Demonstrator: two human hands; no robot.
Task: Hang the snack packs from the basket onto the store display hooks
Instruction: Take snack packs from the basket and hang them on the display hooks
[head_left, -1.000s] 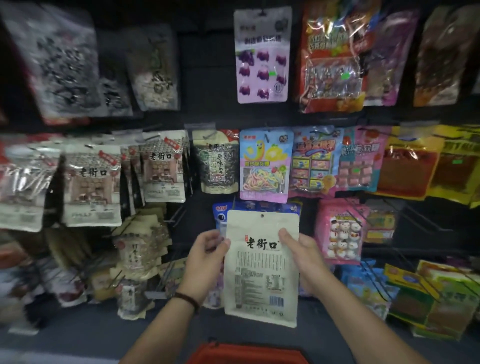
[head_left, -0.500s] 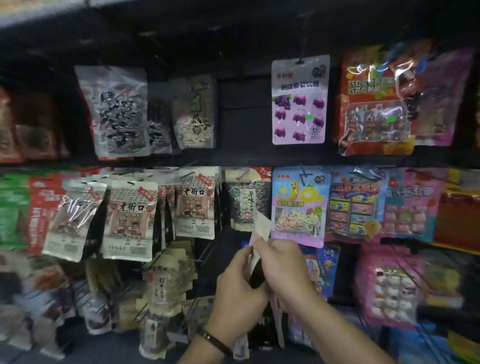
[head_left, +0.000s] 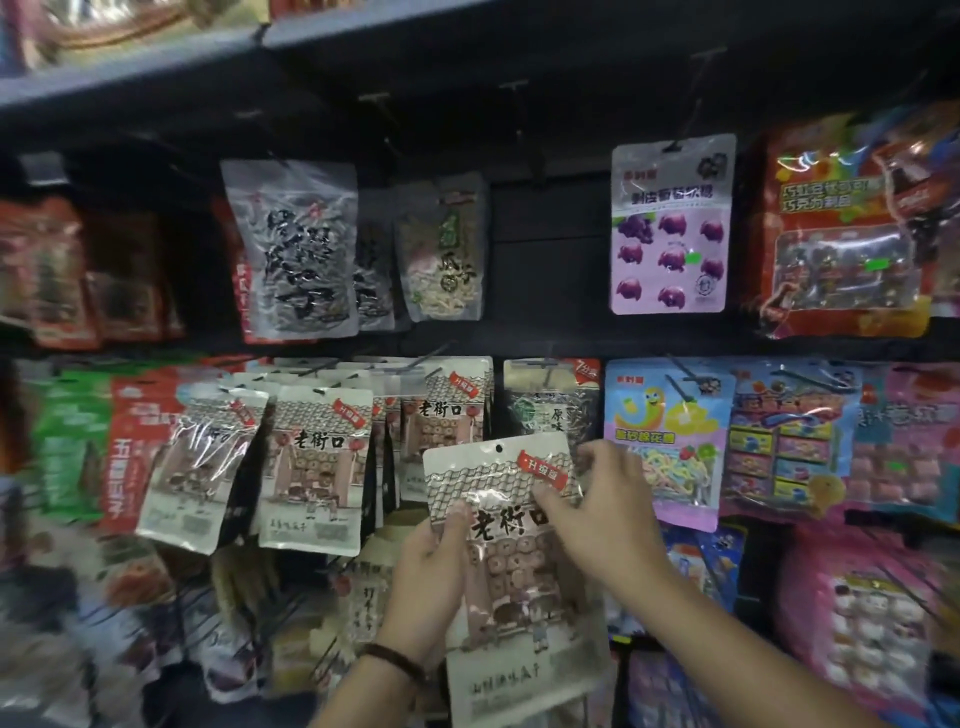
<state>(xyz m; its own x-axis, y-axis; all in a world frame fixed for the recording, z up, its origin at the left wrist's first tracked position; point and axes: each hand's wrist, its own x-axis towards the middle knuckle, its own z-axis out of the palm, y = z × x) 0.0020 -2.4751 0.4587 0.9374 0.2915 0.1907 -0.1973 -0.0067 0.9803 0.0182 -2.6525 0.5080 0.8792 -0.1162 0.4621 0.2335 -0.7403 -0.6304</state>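
Observation:
I hold a cream snack pack (head_left: 506, 545) front side out, its round hang hole at the top, in front of the middle row of the display. My left hand (head_left: 431, 582) grips the pack's left edge with the thumb across the front. My right hand (head_left: 605, 512) pinches its upper right corner near the red label. Matching cream packs (head_left: 317, 467) hang on hooks just left, and more of them (head_left: 447, 410) hang directly behind the held pack. The basket is out of view.
Several bare hooks (head_left: 519, 111) stick out of the dark panel in the upper row. A purple candy pack (head_left: 670, 223) and a seed pack (head_left: 296, 244) hang up there. A blue candy pack (head_left: 667, 441) hangs right of my hands. A shelf edge (head_left: 208, 67) runs overhead.
The pack was turned from its printed back to its front and raised to the middle row. My view swung up and left, and the red basket dropped out of sight.

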